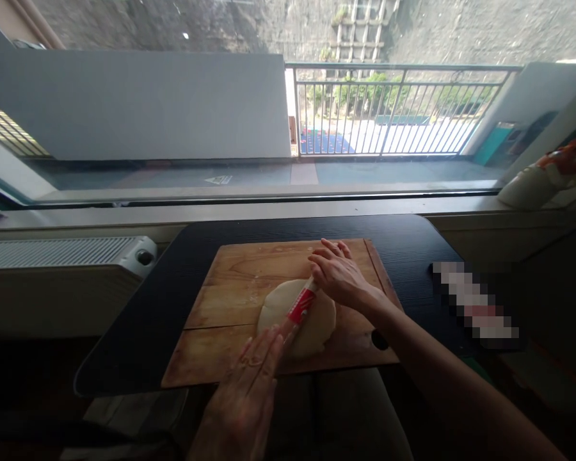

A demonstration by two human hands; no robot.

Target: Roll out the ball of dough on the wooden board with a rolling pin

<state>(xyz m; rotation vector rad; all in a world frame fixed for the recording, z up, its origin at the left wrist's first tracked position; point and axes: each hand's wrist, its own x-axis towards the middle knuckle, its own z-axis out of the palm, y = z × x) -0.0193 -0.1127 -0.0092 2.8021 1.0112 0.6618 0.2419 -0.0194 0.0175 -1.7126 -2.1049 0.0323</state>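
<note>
A rolling pin (301, 306) with a red printed label lies slantwise across a round, flat sheet of pale dough (319, 326). The dough rests on a wooden cutting board (230, 282). Over the near end of the pin is my left hand (249, 371), its fingers long and close together, a ring on one of them. My right hand (338, 272) covers the far end, fingers bent a little over it. Both palms press on the pin from above and hide its ends.
The board stands on a black table (139, 326) with rounded corners. A pixelated item (475, 304) lies at the table's right. A white radiator (67, 253) stands at left, and a pale vase (528, 186) sits on the window sill (269, 212).
</note>
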